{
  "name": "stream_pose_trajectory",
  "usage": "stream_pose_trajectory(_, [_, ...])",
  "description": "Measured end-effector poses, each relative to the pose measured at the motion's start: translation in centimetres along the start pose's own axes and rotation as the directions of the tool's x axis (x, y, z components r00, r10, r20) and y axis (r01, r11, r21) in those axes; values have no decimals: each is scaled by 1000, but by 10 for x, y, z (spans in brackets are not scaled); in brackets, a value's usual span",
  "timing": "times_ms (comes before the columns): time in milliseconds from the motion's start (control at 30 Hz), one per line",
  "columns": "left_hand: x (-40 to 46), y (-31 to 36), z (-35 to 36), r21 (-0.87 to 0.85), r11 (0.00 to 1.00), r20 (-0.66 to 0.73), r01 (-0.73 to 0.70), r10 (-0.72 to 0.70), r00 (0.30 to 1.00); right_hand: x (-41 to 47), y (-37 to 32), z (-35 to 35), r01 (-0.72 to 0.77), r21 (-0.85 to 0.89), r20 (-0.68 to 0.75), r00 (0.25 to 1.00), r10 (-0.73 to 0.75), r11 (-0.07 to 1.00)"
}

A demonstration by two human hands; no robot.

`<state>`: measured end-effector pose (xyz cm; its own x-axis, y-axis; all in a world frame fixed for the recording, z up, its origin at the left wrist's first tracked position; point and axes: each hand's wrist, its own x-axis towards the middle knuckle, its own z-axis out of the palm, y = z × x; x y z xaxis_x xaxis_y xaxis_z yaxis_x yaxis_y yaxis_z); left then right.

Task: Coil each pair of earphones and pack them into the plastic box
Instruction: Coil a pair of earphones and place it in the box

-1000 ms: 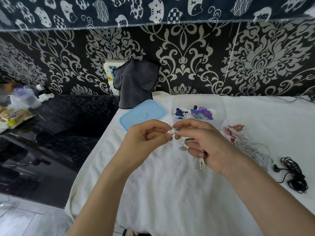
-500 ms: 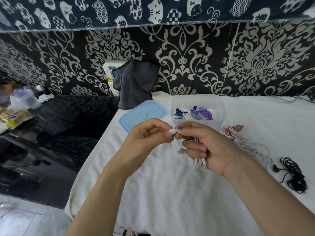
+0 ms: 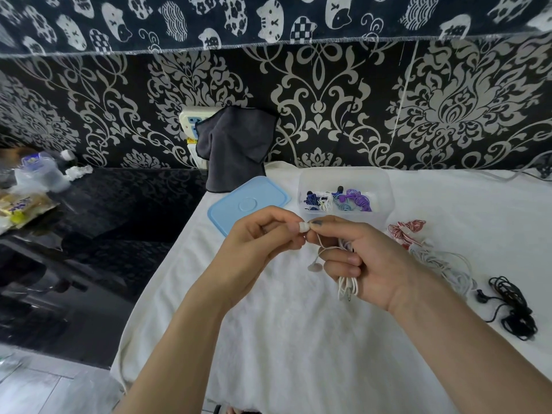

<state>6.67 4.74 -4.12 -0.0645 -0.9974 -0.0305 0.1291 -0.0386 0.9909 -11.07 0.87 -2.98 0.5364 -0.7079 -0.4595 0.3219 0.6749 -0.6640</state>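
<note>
White cloth is covering the desk (image 3: 268,339) under black patterned wallpaper. Over its middle, a person is coiling white earphones (image 3: 348,286): the right hand (image 3: 367,261) is gripping the looped bundle, its plug dangling at six o'clock, while the left hand (image 3: 257,243) is pinching one white bud (image 3: 303,226) between fingertips. I judge the coil nearly finished; next comes tucking that bud end in, then carrying the bundle to the box (image 3: 345,177) at twelve o'clock, already holding coloured coils. Red (image 3: 406,230), white (image 3: 442,261) and black (image 3: 513,306) sets are waiting at three o'clock.
</note>
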Motion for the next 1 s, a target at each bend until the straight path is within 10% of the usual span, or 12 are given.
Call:
stream_pose_trajectory(333, [-6, 9, 12, 281, 956, -112, -85, 121, 986, 5, 7, -2, -47, 81, -14, 999, 48, 996])
stream_pose_trajectory(1000, [-7, 11, 14, 313, 932, -50, -184, 210, 977, 10, 9, -7, -110, 172, 70, 993, 99, 979])
